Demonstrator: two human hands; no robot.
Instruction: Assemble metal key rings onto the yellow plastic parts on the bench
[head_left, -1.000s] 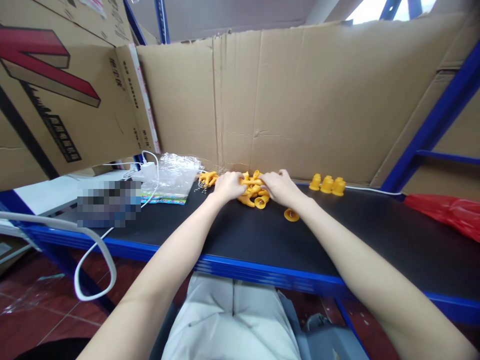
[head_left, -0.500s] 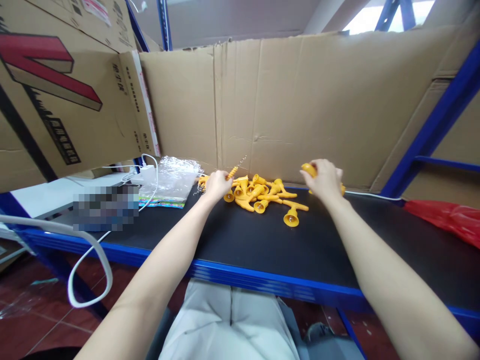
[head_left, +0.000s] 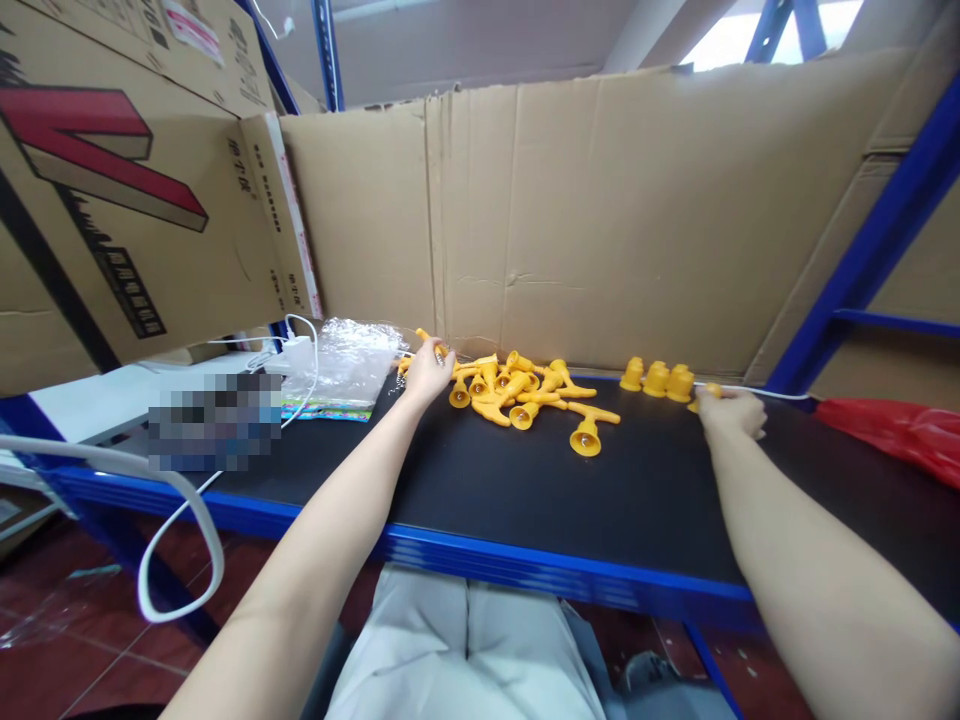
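My left hand (head_left: 430, 374) is closed around a yellow corkscrew handle (head_left: 422, 334), with a bit of its metal showing by the fingers. Just right of it lies a pile of yellow corkscrews (head_left: 495, 390), their T-handles and bell-shaped cups jumbled together. One corkscrew (head_left: 586, 436) lies at the pile's front right, its open cup facing me. At the right, my right hand (head_left: 733, 412) grips a yellow bell-shaped cup (head_left: 703, 395) low at the black surface. Left of that hand, three similar cups (head_left: 656, 379) stand upright in a row.
A cardboard panel (head_left: 600, 220) walls off the back of the black shelf top (head_left: 510, 490). Clear plastic bags (head_left: 349, 360) and a white cable (head_left: 217, 560) are at the left. A red plastic bag (head_left: 885, 430) lies at the right, near a blue post (head_left: 870, 220).
My right hand has moved right and down with the cup, uncovering the row of cups. My left hand has shifted slightly left, and the corkscrew's spiral no longer points up to the right.
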